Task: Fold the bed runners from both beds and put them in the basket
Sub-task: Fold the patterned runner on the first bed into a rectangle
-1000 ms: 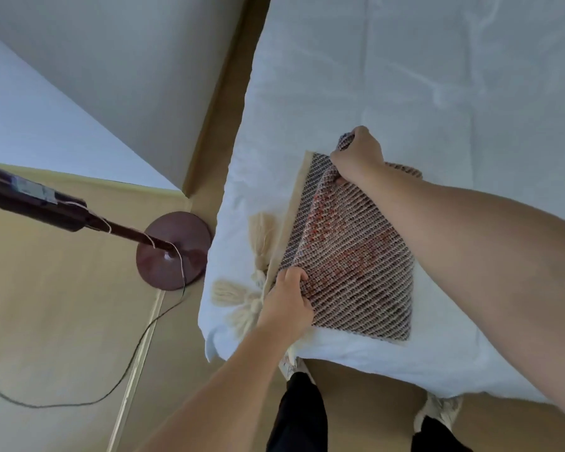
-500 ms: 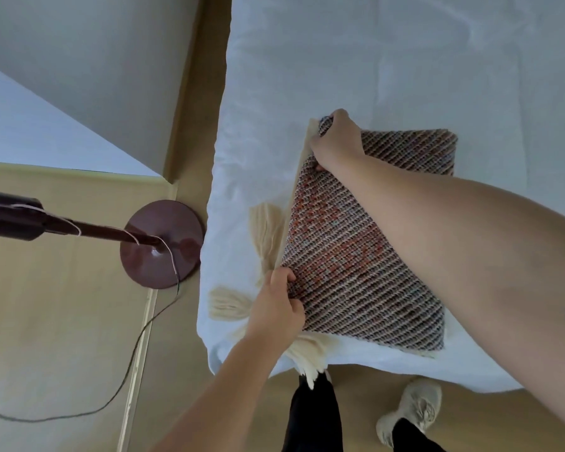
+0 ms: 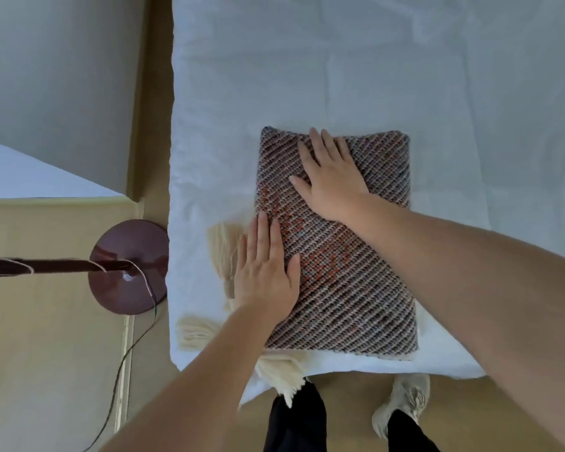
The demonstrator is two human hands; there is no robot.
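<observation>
Folded woven bed runner of brown, grey and orange yarn lies flat near the front left corner of the white-sheeted bed. Left hand and right hand rest palm-down on it, each grip spread flat, pinching nothing. Cream tassels protrude along its left edge.

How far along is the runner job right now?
Done: one runner lies folded into a compact rectangle on the bed, with its tassels sticking out at the left edge. In hand: the left hand and right hand both press flat on it, fingers straight. Left: it is not yet in the basket, which is out of view, and the second bed's runner is not visible.
</observation>
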